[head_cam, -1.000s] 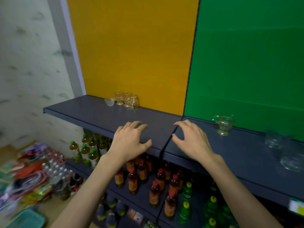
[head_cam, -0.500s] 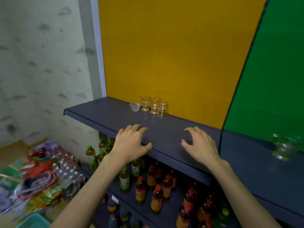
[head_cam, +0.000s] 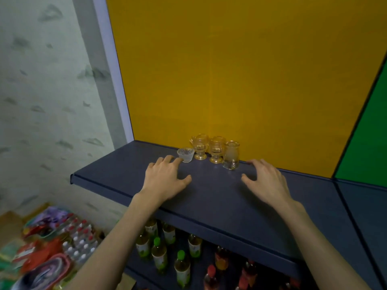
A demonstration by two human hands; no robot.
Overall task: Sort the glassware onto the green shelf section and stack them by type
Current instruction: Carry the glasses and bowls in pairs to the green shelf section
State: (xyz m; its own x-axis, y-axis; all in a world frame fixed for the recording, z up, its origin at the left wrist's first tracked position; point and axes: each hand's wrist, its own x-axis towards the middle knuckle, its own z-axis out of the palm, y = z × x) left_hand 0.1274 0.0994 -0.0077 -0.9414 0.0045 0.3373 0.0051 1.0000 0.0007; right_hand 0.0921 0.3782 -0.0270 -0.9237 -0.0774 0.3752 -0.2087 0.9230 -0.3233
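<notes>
Both hands, left hand and right hand, hover empty and spread over the shelf, likely lining up the glasses for collection.

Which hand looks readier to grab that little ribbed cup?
Probably the left hand: its fingertips almost touch the ribbed cup. The right hand is beyond the tall glass, farther away.

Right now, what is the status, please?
Left hand and right hand open, empty. Four glass pieces on yellow section, untouched. Nothing blocks them.
</notes>
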